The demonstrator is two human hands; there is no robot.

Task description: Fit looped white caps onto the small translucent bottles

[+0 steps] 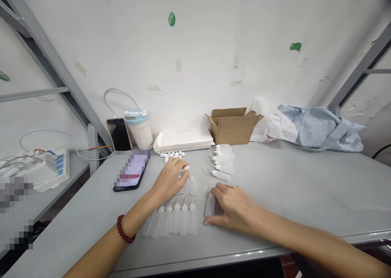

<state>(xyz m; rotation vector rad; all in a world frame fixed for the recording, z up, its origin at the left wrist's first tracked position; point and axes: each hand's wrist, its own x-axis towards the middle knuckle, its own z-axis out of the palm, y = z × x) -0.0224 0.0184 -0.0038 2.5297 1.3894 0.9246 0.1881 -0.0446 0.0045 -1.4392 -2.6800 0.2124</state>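
Note:
My left hand (171,176) pinches a small white cap (186,168) between thumb and fingertips, above two translucent squeeze bottles (192,186). A small pile of white caps (174,154) lies just behind that hand. On the right, the fingers of my right hand (233,206) are around a translucent squeeze bottle (209,206) on the table, partly covered by the hand. A row of several similar bottles (175,221) lies nearest the front edge, thin cords at their necks. Behind my right hand lies a stack of white-necked bottles (222,168), also with cords.
At the back are a white tray stack (185,140), an opened cardboard box (233,129), a white plastic bag (271,121) and blue cloth (324,127). To the left are a blue-lidded cup (140,133), an upright phone (120,135), a flat phone (132,171) and a power strip (58,170).

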